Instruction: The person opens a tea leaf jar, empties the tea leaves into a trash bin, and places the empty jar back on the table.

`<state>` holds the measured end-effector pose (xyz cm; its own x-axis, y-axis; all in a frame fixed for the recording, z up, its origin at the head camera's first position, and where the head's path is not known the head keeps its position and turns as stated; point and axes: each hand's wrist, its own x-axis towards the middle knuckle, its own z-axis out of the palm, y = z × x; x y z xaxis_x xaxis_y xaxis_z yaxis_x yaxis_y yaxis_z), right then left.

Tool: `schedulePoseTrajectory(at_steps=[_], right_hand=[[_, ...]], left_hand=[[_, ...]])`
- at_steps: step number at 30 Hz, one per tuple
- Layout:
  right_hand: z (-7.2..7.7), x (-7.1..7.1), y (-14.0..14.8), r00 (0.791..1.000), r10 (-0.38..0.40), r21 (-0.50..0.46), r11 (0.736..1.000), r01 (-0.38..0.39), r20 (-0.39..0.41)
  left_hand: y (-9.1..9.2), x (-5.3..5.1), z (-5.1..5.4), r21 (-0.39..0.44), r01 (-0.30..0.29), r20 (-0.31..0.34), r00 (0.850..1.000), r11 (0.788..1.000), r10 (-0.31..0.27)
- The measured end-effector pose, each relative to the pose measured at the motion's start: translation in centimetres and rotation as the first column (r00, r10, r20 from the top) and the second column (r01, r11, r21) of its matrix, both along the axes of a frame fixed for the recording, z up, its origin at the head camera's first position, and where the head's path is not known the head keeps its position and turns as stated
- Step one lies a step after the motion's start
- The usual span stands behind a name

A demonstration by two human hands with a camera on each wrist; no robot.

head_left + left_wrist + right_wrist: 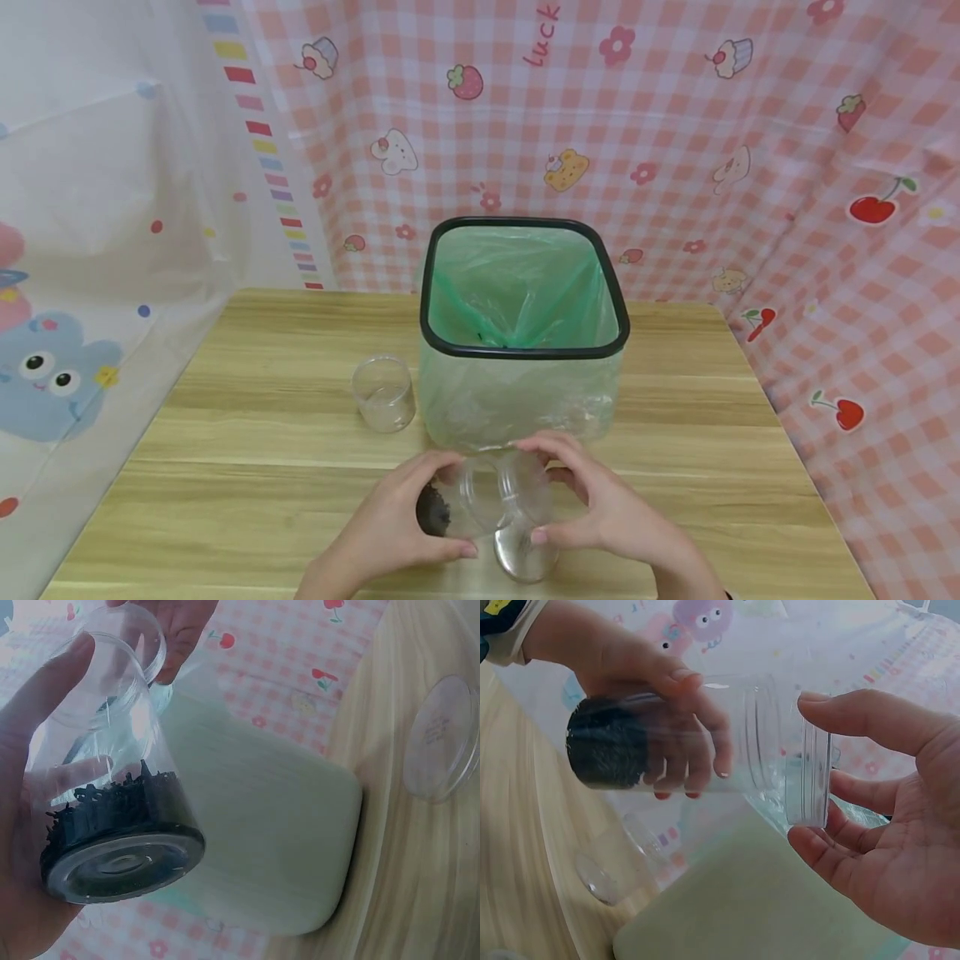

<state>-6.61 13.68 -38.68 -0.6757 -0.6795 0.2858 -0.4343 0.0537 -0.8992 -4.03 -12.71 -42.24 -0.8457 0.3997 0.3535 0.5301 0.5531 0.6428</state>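
Observation:
My left hand [386, 521] grips a clear jar [731, 742] around its side. The jar is tilted onto its side in the head view, with dark shredded bits [124, 810] gathered at its bottom end. In my right hand [611, 508] is a clear round lid [808, 784], pinched by its rim between thumb and fingers. It faces the jar's mouth, with a narrow gap between them in the right wrist view. On the table below lies a clear round disc [525, 554], partly hidden by the jar and lid.
A bin with a black rim [525, 353] and a green liner [517, 283] stands just beyond my hands; a few dark specks lie inside. Left of it, a small clear cup [384, 398] stands on the wooden table [247, 433]. Patterned cloth [480, 125] hangs behind.

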Motion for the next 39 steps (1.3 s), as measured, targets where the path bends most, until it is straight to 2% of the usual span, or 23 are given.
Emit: schedulePoseTrajectory(at_steps=[6, 10, 16, 20, 29, 34, 39], right_hand=[[-0.4, 0.1, 0.6, 0.998, -0.061, 0.057, 0.996, 0.062, -0.021], [-0.9, 0.3, 1.0, 0.989, -0.141, 0.141, 0.979, 0.147, -0.051], [-2.0, 0.4, 1.8, 0.957, -0.266, 0.269, 0.919, 0.288, -0.116], [-3.0, 0.5, 2.3, 0.939, -0.321, 0.325, 0.881, 0.344, -0.124], [-6.1, 0.1, 3.6, 0.900, -0.428, 0.434, 0.797, 0.421, -0.087], [-7.4, -0.3, 3.9, 0.867, -0.493, 0.485, 0.743, 0.461, -0.069], [-8.6, -0.7, 4.2, 0.842, -0.533, 0.490, 0.715, 0.499, -0.080]], left_hand=[[-0.3, 0.0, -0.3, -0.017, -0.050, -0.031, 0.998, 0.999, 0.049], [-0.5, 0.1, -0.4, -0.027, -0.076, -0.029, 0.997, 0.997, 0.075], [-0.9, 0.2, -0.5, -0.048, -0.132, -0.009, 0.991, 0.990, 0.132], [-1.1, 0.3, -0.7, -0.050, -0.148, -0.001, 0.989, 0.988, 0.148], [-1.1, 0.6, -1.3, -0.043, -0.187, 0.017, 0.982, 0.981, 0.188], [-1.3, 0.8, -1.5, -0.039, -0.214, 0.038, 0.976, 0.976, 0.215], [-1.5, 0.9, -1.8, -0.039, -0.230, 0.035, 0.972, 0.972, 0.232]])
